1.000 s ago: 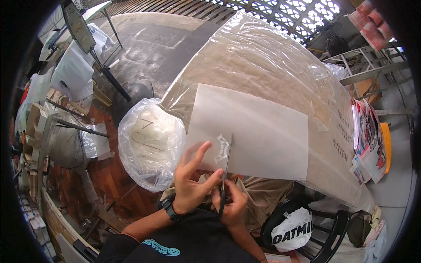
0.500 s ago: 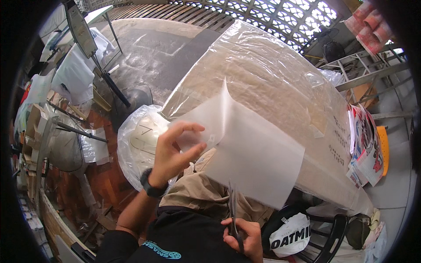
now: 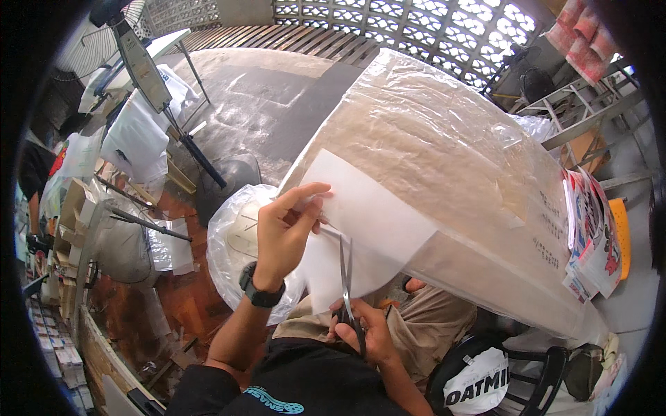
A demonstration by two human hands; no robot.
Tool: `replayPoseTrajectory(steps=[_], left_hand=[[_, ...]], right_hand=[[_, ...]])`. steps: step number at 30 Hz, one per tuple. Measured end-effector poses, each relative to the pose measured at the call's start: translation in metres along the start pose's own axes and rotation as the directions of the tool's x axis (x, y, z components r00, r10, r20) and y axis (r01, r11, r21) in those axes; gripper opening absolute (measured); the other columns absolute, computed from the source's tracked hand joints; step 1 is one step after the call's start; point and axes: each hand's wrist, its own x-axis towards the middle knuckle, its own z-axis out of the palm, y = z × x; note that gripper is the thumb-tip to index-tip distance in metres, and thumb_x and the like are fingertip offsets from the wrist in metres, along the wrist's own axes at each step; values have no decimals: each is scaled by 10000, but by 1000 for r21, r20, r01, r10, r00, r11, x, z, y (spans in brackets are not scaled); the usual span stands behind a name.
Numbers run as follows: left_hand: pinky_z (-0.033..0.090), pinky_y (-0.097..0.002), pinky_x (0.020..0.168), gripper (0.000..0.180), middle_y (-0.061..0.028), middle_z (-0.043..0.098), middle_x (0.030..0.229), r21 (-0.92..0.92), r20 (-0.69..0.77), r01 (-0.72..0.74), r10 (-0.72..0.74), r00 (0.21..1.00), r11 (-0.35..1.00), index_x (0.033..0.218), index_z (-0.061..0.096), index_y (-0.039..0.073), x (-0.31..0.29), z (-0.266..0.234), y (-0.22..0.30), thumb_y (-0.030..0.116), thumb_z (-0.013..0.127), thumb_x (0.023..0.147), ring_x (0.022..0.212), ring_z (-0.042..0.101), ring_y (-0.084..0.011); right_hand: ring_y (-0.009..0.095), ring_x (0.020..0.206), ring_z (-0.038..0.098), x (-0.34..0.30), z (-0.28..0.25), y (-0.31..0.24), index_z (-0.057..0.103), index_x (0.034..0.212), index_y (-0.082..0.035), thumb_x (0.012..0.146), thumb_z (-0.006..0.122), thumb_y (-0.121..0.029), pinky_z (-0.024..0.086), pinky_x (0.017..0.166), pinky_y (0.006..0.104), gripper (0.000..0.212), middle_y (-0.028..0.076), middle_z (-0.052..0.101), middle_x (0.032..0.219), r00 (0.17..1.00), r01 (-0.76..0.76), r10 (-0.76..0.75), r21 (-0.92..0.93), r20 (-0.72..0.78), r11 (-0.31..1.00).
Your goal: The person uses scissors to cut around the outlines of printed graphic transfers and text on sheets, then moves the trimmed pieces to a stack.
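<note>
My left hand [image 3: 286,225] pinches the left part of a white translucent sheet [image 3: 374,218], thumb and fingers closed on it. A dark watch sits on that wrist. The sheet spreads to the right of the hand, over my lap and the near edge of a plastic-wrapped board [image 3: 423,132]. In my right hand [image 3: 368,329] is a pair of scissors [image 3: 347,277], fingers closed round the dark handles. Its blades point away from me, slightly parted, in front of the sheet and just right of my left hand. Whether they touch the sheet I cannot tell.
Left of the board stands a plastic-wrapped round object [image 3: 239,243]. A black chair [image 3: 541,378] with a white-and-black bundle [image 3: 475,381] is at the lower right. Printed bags [image 3: 590,232] hang at the board's right end. A metal stand [image 3: 149,76] rises at the left.
The sheet has tilted and shifted left. My right hand has brought the scissors up toward my left hand, and the blades have parted. The whole view has shifted slightly.
</note>
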Motion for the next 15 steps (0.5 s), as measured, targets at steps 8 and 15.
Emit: replayPoseTrajectory(steps=[8, 15], left_hand=[[558, -230, 651, 261, -102, 632, 1178, -187, -116, -13, -9, 993, 982, 1210, 651, -25, -14, 24, 2, -3, 653, 950, 834, 668, -117], [630, -269, 773, 496, -102, 517, 1294, -61, -88, -86, 80, 993, 994, 1279, 607, -40, -13, 40, -11, -62, 784, 815, 1024, 646, -153]], right_hand=[[128, 778, 668, 8, 0, -17, 575, 1247, 11, 919, 712, -221, 541, 730, 289, 424, 68, 672, 851, 989, 117, -114, 24, -90, 993], [75, 578, 545, 15, -8, -14, 626, 1151, 2, 871, 737, -157, 436, 550, 232, 340, 13, 624, 703, 964, 18, -59, -156, -258, 988]])
